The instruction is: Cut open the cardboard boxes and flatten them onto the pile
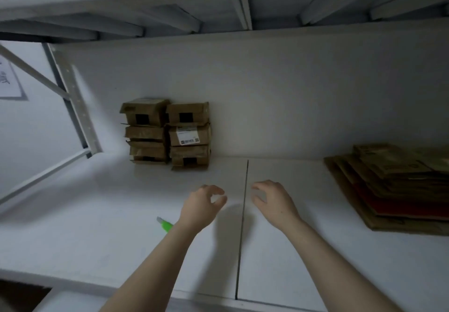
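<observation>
Several small brown cardboard boxes (167,133) stand in two stacks against the back wall of a white shelf (97,226). A pile of flattened cardboard (398,190) lies at the right end of the shelf. A green box cutter (165,225) lies on the shelf, partly hidden behind my left forearm. My left hand (202,204) hovers over the shelf in front of the boxes, fingers loosely curled and holding nothing. My right hand (272,202) hovers beside it, just right of the shelf's seam, fingers relaxed and empty.
A second shelf with metal braces (218,15) hangs close overhead. A slanted metal upright (73,97) stands at the left, with a paper sign (9,78) on the wall beyond it. A dark seam (243,226) splits the shelf board.
</observation>
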